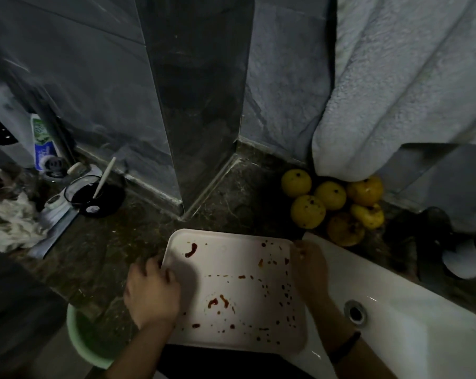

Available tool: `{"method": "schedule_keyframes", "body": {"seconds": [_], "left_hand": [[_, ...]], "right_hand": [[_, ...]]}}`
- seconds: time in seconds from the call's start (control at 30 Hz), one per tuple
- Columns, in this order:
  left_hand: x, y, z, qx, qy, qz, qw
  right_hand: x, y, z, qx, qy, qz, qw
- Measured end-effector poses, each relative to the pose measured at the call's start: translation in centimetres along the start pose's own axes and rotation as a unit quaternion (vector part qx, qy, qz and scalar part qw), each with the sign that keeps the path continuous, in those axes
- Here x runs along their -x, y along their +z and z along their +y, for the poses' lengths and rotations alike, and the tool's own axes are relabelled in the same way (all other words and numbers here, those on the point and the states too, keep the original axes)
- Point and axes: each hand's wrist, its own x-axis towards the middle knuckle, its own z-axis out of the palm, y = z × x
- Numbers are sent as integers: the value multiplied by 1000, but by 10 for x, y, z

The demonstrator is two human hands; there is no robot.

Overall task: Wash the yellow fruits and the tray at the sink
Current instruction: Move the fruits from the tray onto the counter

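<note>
Grips tray (231, 258) by left rim with left hand (152, 291), fingers curled over it; clamps right rim with right hand (310, 269). Holds tray face up at front edge of counter (108, 255), overlapping left rim of sink (395, 310) — red spatters inside. Leaves yellow fruits (331, 195) heaped at back edge, under hanging towel (395, 91).

My view is dim. Most of the light falls on the white tray (231, 255) and on the sink (409, 310) to its right, and both read pale. The tabletop (108, 255) left of the tray stays near black. The left hand (152, 291) casts a soft shadow onto the tray's left part. 2 small glints sit on the sink. Far left of the tray everything looks soft and smeared, and the lines of the wall (94, 91) behind it lean outward.
</note>
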Motion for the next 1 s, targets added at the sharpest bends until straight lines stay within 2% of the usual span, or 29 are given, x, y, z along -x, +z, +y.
{"method": "schedule_keyframes", "body": {"seconds": [0.07,0.13,0.2,0.27,0.33,0.47,0.73,0.83,1.0], "left_hand": [[-3,-2,-3,60,-92,-28,994],[-5,-1,-8,94,-161,-57,981],[-7,3,-16,107,-198,-87,971],[-9,10,-23,107,-192,-123,968],[-9,15,-25,95,-172,-156,968],[-12,12,-15,116,-169,-194,959],[0,25,19,147,-179,-224,947],[6,32,28,161,-202,-218,941],[29,39,52,158,-214,-263,927]], "right_hand": [[16,17,30,-5,109,-46,993],[22,27,41,-62,228,-111,965],[20,32,43,-135,293,-142,936],[19,34,44,-192,327,-136,915],[22,34,43,-208,322,-114,917],[33,26,54,-161,283,-25,945],[59,9,83,-172,287,42,941],[64,-1,95,-188,317,64,927],[69,-29,118,-204,328,74,920]]}}
